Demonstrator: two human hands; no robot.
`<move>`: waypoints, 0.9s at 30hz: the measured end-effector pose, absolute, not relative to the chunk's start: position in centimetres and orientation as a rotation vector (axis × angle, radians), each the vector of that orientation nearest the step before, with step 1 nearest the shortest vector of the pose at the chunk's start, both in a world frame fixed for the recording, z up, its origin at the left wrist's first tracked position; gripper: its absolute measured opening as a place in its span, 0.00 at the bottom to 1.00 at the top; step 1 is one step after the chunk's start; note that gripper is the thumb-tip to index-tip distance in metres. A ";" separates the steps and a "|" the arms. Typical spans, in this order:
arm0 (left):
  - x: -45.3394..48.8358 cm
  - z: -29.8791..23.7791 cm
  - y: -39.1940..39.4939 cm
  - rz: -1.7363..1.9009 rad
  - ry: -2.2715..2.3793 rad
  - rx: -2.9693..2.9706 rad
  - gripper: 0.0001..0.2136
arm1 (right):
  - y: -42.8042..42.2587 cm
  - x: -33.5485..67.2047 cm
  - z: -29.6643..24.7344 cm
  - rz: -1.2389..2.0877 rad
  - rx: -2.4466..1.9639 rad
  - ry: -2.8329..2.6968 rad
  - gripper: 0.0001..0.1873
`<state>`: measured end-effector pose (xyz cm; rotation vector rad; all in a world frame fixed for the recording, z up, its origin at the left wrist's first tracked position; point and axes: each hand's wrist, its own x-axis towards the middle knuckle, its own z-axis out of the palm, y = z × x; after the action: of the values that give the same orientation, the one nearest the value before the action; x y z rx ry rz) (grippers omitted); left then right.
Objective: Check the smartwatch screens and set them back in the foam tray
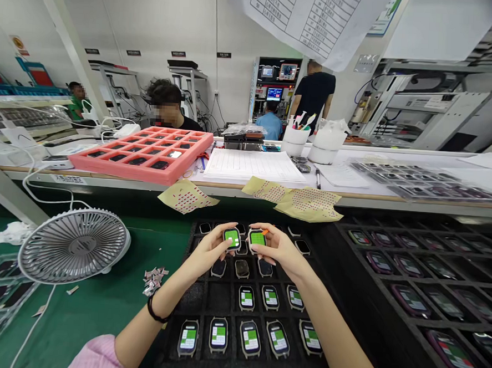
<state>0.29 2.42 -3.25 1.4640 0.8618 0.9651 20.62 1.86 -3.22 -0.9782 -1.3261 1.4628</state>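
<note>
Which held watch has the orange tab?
The smartwatch in the right hand: orange tab at its top corner. The watch in the left hand shows none.

My green-topped bench (92,313) has a black slotted tray (218,296) in the middle, w/ rows of watches (219,335) in the slots, a few slots empty. To its R, another black tray (387,326) w/ more watches. L of the trays: white desk fan (74,245), small pile of metal bits (154,280), crumpled white tissue (13,232). Far bench (381,158), white top: pink foam tray (139,155) w/ black pieces, ruled paper form (253,165), 2 white cups (294,140), clear tray (425,184) at R. Yellow sticker sheets (187,197) along its near edge.
</note>
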 end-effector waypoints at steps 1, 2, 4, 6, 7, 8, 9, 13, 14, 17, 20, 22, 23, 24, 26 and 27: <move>0.3 -3.3 2.4 0.966 0.858 1.462 0.24 | 1.8 20.6 -3.2 1.469 -0.973 -1.330 0.26; 0.3 -3.3 2.4 0.967 0.861 1.460 0.24 | 1.8 20.6 -3.2 1.472 -0.971 -1.333 0.27; 0.4 -3.4 2.4 0.972 0.873 1.459 0.23 | 1.8 20.6 -3.0 1.472 -0.975 -1.325 0.26; 0.4 -3.4 2.3 0.985 0.884 1.466 0.22 | 1.7 20.5 -2.9 1.466 -0.985 -1.305 0.25; 0.4 -3.4 2.3 0.991 0.888 1.473 0.22 | 1.7 20.4 -2.8 1.466 -0.989 -1.297 0.24; 0.4 -3.4 2.2 0.995 0.892 1.480 0.22 | 1.7 20.4 -2.7 1.467 -0.992 -1.291 0.23; 0.4 -3.3 2.2 0.998 0.895 1.484 0.21 | 1.7 20.4 -2.7 1.468 -0.993 -1.286 0.23; 0.6 -3.1 2.1 1.025 0.897 1.449 0.21 | 1.8 20.4 -2.8 1.466 -0.991 -1.272 0.22; 0.7 -3.0 2.2 1.036 0.901 1.439 0.21 | 1.8 20.4 -2.9 1.464 -0.990 -1.271 0.22; 0.8 -3.2 2.3 1.051 0.928 1.438 0.21 | 1.9 20.4 -3.1 1.468 -0.980 -1.286 0.22; 0.7 -3.5 2.5 1.043 0.934 1.405 0.22 | 1.9 20.4 -3.3 1.471 -0.954 -1.312 0.24; 0.6 -3.7 2.6 1.030 0.934 1.376 0.23 | 2.0 20.5 -3.4 1.459 -0.949 -1.328 0.26; 0.6 -3.7 2.7 1.025 0.938 1.369 0.23 | 2.0 20.5 -3.4 1.451 -0.951 -1.335 0.27; 0.5 -3.7 2.7 1.022 0.940 1.368 0.23 | 2.0 20.5 -3.4 1.443 -0.954 -1.338 0.27; 0.4 -3.6 2.7 1.027 0.928 1.384 0.22 | 2.0 20.4 -3.4 1.433 -0.952 -1.326 0.26; 0.3 -3.6 2.6 1.029 0.910 1.404 0.22 | 2.0 20.4 -3.4 1.435 -0.948 -1.316 0.25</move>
<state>0.28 2.59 -3.56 1.4043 0.9096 1.0287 20.43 2.02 -3.37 -0.9478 -1.3163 1.4350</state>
